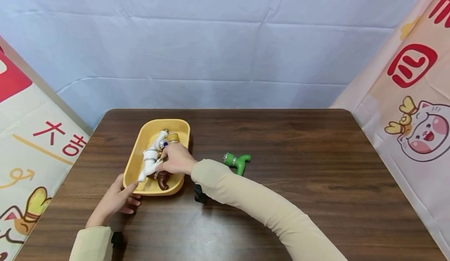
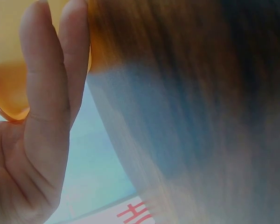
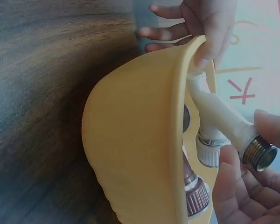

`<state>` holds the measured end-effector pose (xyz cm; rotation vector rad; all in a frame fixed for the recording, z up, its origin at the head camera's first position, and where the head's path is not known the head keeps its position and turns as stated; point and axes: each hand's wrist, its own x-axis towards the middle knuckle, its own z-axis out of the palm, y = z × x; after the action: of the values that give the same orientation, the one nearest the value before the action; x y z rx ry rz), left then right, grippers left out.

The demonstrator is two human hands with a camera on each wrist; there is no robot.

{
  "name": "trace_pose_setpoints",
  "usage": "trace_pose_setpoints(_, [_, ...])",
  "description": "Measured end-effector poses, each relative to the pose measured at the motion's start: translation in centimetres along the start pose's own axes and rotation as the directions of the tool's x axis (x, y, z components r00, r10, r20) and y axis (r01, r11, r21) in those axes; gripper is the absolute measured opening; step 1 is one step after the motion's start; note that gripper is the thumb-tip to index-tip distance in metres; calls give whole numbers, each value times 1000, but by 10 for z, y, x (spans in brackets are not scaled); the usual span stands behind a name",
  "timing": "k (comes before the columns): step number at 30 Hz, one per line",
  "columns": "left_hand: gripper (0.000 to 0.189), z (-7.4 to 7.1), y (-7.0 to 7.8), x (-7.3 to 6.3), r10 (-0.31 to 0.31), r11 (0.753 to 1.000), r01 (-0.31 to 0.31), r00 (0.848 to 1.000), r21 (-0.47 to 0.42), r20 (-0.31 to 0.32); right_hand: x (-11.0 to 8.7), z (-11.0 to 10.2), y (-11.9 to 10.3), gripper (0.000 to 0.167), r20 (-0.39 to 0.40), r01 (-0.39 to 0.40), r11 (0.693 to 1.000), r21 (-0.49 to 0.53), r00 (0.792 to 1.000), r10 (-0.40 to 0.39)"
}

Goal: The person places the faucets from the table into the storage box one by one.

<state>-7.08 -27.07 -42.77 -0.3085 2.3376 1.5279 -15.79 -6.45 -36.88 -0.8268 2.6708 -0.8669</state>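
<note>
My right hand reaches into a yellow plastic basin and pinches a white tap near its threaded metal end, with the thumb on one side and fingertips on the other. The tap's ribbed white knob and spout show beside the hand. A brown tap lies under the right hand, partly hidden. Farther back in the basin are another white fitting and a gold-coloured ribbed knob. My left hand holds the basin's near left corner, thumb over the rim and fingers along the outside.
A green tap lies on the dark wooden table right of the basin, just beyond the right sleeve. A pale cloth hangs behind the table, with printed banners at both sides.
</note>
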Motion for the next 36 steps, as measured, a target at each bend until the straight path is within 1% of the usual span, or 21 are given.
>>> trace_pose_setpoints(5, [57, 0, 1, 0, -3, 1000, 3, 1000, 1, 5, 4, 4, -2, 29, -8, 8, 999, -41, 1000, -8])
trace_pose_setpoints(8, [56, 0, 1, -1, -4, 1000, 4, 1000, 2, 6, 5, 6, -3, 28, -9, 2, 998, -56, 1000, -2])
trace_pose_setpoints(13, [54, 1, 1, -1, 4, 1000, -4, 1000, 0, 3, 6, 6, -4, 17, 35, -3, 998, -63, 999, 5])
trace_pose_setpoints(15, [52, 1, 1, -1, 6, 1000, -6, 1000, -1, 3, 7, 6, -4, 18, 62, -2, 999, -51, 998, 5])
trace_pose_setpoints(18, [51, 1, 1, -1, 9, 1000, -9, 1000, -4, 2, 7, 5, -3, 26, 79, -2, 999, -39, 997, 5])
trace_pose_setpoints(20, [51, 1, 2, -2, 11, 1000, -11, 1000, -2, 1, 7, 4, -1, 27, 87, 6, 999, -41, 996, -3])
trace_pose_setpoints(22, [51, 1, 2, -2, 12, 1000, -12, 1000, -1, 2, 6, 3, 1, 26, 98, 19, 998, -57, 995, -13])
trace_pose_setpoints(27, [49, 1, 4, -4, 10, 1000, -10, 1000, 6, 3, 1, -2, 5, 17, 143, 62, 995, -78, 988, -50])
trace_pose_setpoints(31, [48, 0, 4, -5, 13, 1000, -13, 1000, 10, 3, -3, -10, 9, 14, 138, 76, 996, -37, 988, -70])
trace_pose_setpoints(33, [48, 0, 4, -5, 14, 1000, -14, 1000, 9, 3, -4, -13, 11, 13, 120, 72, 997, -8, 990, -70])
trace_pose_setpoints(36, [48, 0, 4, -5, 13, 1000, -13, 1000, 11, 4, -7, -18, 14, 13, 110, 52, 996, 70, 992, -60])
